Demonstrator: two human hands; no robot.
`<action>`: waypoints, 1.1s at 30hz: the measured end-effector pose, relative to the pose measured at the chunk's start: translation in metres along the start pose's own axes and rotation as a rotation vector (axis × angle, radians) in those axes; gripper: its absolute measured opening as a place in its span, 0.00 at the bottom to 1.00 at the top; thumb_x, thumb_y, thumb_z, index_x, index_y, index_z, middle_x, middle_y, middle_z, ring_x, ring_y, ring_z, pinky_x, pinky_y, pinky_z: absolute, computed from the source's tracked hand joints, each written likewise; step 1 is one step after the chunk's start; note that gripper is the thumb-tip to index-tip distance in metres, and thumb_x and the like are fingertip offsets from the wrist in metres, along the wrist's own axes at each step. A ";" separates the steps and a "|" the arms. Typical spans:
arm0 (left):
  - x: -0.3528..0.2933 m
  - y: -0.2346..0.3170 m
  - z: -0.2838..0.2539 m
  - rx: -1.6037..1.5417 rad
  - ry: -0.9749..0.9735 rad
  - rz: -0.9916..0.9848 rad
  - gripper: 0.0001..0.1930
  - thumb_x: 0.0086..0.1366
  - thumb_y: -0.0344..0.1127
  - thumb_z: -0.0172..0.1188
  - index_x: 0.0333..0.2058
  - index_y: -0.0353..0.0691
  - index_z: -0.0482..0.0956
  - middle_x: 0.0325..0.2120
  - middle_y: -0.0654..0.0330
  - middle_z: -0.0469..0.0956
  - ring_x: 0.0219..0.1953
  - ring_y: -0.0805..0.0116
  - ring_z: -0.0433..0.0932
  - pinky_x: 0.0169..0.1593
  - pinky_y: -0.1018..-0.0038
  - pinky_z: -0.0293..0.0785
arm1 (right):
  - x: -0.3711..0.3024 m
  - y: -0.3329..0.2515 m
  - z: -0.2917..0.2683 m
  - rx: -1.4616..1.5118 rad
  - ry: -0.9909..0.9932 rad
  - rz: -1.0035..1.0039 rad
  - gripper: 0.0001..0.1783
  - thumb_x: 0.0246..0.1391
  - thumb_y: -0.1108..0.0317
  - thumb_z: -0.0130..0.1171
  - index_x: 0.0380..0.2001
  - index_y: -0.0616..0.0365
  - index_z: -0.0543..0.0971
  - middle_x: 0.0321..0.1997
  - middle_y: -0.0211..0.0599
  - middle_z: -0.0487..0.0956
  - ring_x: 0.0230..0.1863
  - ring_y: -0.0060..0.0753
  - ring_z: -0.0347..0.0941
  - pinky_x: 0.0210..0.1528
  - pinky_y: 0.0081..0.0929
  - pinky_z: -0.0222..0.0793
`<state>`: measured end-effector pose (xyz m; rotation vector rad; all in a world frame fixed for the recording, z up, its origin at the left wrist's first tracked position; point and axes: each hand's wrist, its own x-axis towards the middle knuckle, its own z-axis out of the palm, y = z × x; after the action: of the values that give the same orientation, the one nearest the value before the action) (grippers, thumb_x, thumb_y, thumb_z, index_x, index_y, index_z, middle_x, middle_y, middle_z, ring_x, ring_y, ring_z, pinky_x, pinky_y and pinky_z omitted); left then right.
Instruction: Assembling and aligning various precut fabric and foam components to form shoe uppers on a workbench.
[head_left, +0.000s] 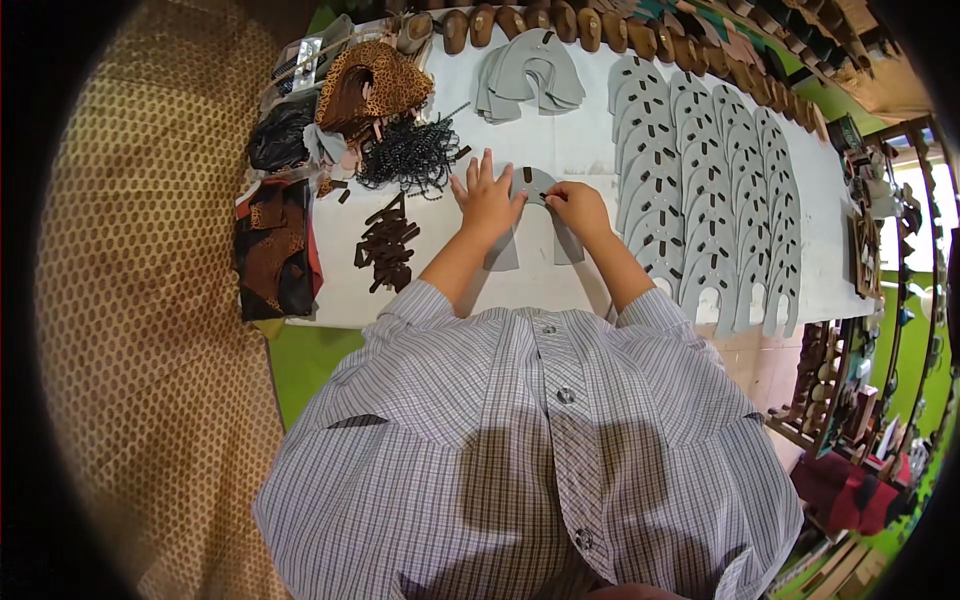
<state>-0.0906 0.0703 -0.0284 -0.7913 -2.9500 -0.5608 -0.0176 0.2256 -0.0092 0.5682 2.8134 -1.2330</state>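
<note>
The bare left hand is palm down, fingers spread toward the far side. To its right, the bare right hand is curled, thumb close to index finger. Both bare forearms converge from the near side.

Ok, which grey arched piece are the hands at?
The lone arch between left hand and right hand; others lie in the back pile or overlapping rows at right.
</note>
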 end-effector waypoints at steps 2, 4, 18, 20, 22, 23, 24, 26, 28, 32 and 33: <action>0.005 -0.002 0.000 -0.014 -0.081 0.050 0.24 0.54 0.50 0.58 0.49 0.49 0.73 0.61 0.52 0.52 0.63 0.49 0.47 0.59 0.37 0.35 | 0.003 0.000 0.001 -0.030 0.004 0.011 0.10 0.45 0.64 0.57 0.31 0.55 0.81 0.32 0.40 0.79 0.33 0.42 0.74 0.38 0.33 0.69; 0.011 -0.003 -0.001 -0.035 -0.095 0.044 0.24 0.53 0.50 0.59 0.48 0.49 0.73 0.61 0.52 0.52 0.63 0.49 0.47 0.59 0.37 0.35 | 0.004 0.003 0.003 -0.061 0.008 0.025 0.10 0.45 0.64 0.57 0.31 0.54 0.81 0.32 0.39 0.79 0.33 0.41 0.74 0.38 0.33 0.69; 0.037 -0.020 0.000 -0.321 -0.335 0.177 0.26 0.48 0.57 0.62 0.32 0.35 0.81 0.59 0.59 0.61 0.64 0.46 0.46 0.61 0.44 0.34 | -0.010 0.010 0.008 -0.298 0.245 -0.382 0.06 0.41 0.69 0.57 0.27 0.49 0.81 0.26 0.33 0.76 0.28 0.38 0.72 0.31 0.34 0.68; 0.036 -0.017 0.000 -0.253 -0.358 0.199 0.30 0.48 0.58 0.62 0.33 0.30 0.80 0.59 0.59 0.60 0.64 0.46 0.45 0.61 0.44 0.33 | -0.010 0.013 0.009 -0.314 0.251 -0.416 0.06 0.41 0.69 0.57 0.26 0.49 0.81 0.25 0.33 0.75 0.28 0.38 0.72 0.31 0.34 0.67; 0.034 -0.014 0.002 -0.244 -0.344 0.191 0.29 0.48 0.57 0.62 0.33 0.30 0.80 0.59 0.60 0.60 0.64 0.47 0.46 0.61 0.43 0.33 | -0.010 0.014 0.009 -0.333 0.258 -0.451 0.06 0.41 0.70 0.57 0.26 0.48 0.81 0.25 0.33 0.74 0.27 0.37 0.71 0.31 0.34 0.67; 0.033 -0.012 0.004 -0.235 -0.327 0.181 0.29 0.48 0.56 0.62 0.34 0.30 0.80 0.59 0.60 0.60 0.64 0.48 0.46 0.61 0.43 0.33 | -0.010 0.014 0.009 -0.338 0.256 -0.465 0.07 0.41 0.69 0.57 0.27 0.48 0.81 0.25 0.32 0.74 0.27 0.37 0.71 0.31 0.34 0.67; 0.032 -0.011 0.005 -0.237 -0.328 0.181 0.29 0.48 0.56 0.62 0.34 0.30 0.80 0.59 0.60 0.60 0.64 0.48 0.46 0.61 0.43 0.33 | -0.010 0.014 0.009 -0.343 0.254 -0.479 0.07 0.42 0.69 0.57 0.28 0.48 0.81 0.25 0.32 0.74 0.27 0.37 0.70 0.31 0.34 0.66; 0.031 -0.009 0.011 -0.223 -0.315 0.134 0.27 0.48 0.53 0.62 0.34 0.31 0.80 0.59 0.61 0.60 0.64 0.49 0.47 0.61 0.43 0.34 | -0.011 0.013 0.010 -0.350 0.250 -0.480 0.07 0.42 0.69 0.57 0.28 0.49 0.81 0.25 0.32 0.74 0.28 0.37 0.70 0.32 0.34 0.66; 0.029 -0.009 0.017 -0.241 -0.279 0.112 0.25 0.48 0.52 0.62 0.34 0.32 0.81 0.58 0.63 0.61 0.63 0.50 0.48 0.61 0.41 0.35 | -0.012 0.011 0.011 -0.357 0.245 -0.483 0.08 0.42 0.68 0.57 0.29 0.49 0.81 0.26 0.31 0.74 0.29 0.37 0.70 0.32 0.34 0.66; 0.027 -0.004 0.019 -0.290 -0.251 0.045 0.22 0.50 0.49 0.61 0.33 0.34 0.81 0.57 0.66 0.62 0.63 0.51 0.48 0.61 0.41 0.35 | -0.016 0.010 0.012 -0.401 0.262 -0.474 0.08 0.42 0.66 0.58 0.29 0.48 0.81 0.28 0.29 0.74 0.31 0.35 0.70 0.33 0.34 0.65; 0.026 -0.003 0.019 -0.290 -0.252 0.044 0.22 0.50 0.49 0.61 0.33 0.34 0.81 0.57 0.66 0.62 0.63 0.51 0.48 0.61 0.41 0.35 | -0.017 0.008 0.012 -0.416 0.274 -0.469 0.08 0.42 0.65 0.58 0.29 0.48 0.81 0.29 0.29 0.73 0.32 0.35 0.70 0.33 0.34 0.65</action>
<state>-0.1141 0.0871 -0.0440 -1.0183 -3.1069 -0.9701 -0.0003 0.2164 -0.0207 0.0546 3.4260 -0.5838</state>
